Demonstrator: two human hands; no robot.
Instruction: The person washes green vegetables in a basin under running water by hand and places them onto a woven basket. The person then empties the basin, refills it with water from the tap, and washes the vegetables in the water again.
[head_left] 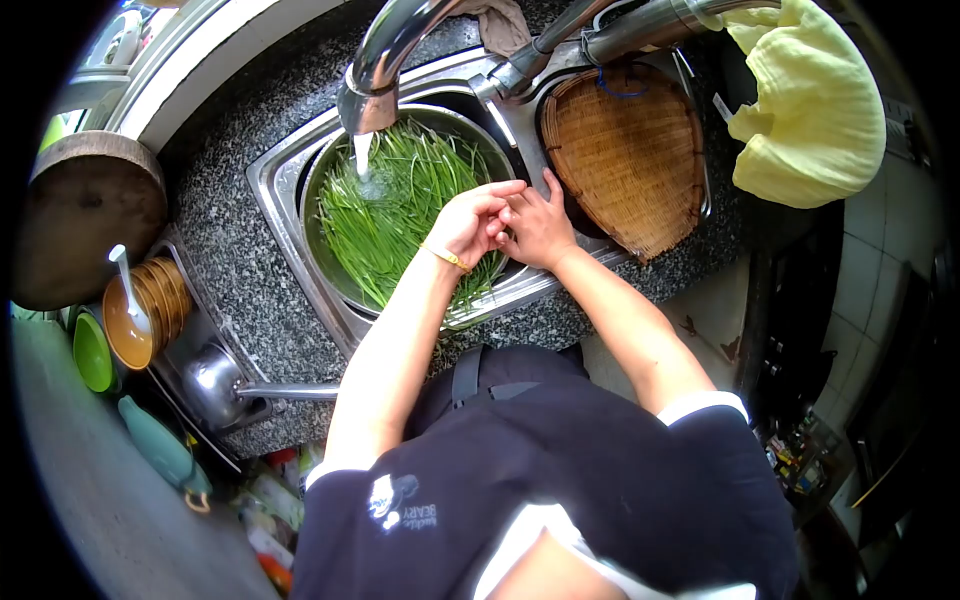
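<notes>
Both hands meet above the right edge of a metal basin (313, 215) in the left sink. My left hand (475, 224), a yellow band at its wrist, has its index finger stretched and its other fingers loosely bent, touching my right hand's fingers. My right hand (539, 228) has its fingers apart, the index pointing up. Nothing shows in either hand, though the spot where the fingertips touch is partly hidden. Long green stalks (385, 215) fill the basin. Water runs onto them from the faucet (368, 105).
A woven basket (630, 150) lies over the right sink. Yellow cloth (810, 110) hangs at the upper right. On the left are a round wooden board (90, 220), stacked brown bowls (128, 325) with a white spoon (130, 285), a green bowl (92, 352) and a metal ladle (212, 382).
</notes>
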